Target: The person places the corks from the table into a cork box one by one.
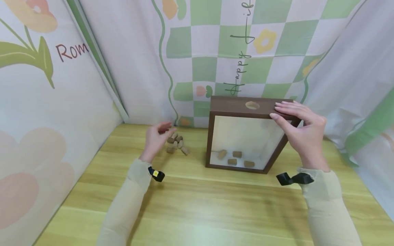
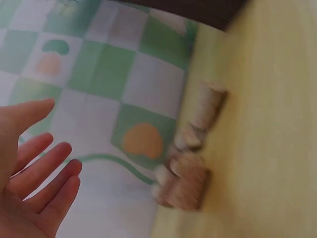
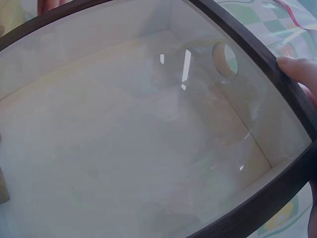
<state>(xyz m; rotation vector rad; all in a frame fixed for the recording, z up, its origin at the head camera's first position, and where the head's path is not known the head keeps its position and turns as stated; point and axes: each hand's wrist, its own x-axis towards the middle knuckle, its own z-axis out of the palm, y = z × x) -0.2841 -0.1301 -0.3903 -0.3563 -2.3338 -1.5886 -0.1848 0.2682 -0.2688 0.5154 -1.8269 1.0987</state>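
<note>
A dark-brown framed box with a clear front stands upright on the table, a round hole in its top. Several corks lie inside on its floor. My right hand rests on the box's top right corner, fingers laid along the top and thumb at the front edge. To the left of the box, a small heap of loose corks lies near the back wall. My left hand hovers beside this heap; in the left wrist view its fingers are spread loosely, apart from the corks, holding nothing.
The light wood table ends at a checkered green-and-white cloth hanging behind the box. Another printed cloth hangs along the left side. Each wrist carries a black camera band.
</note>
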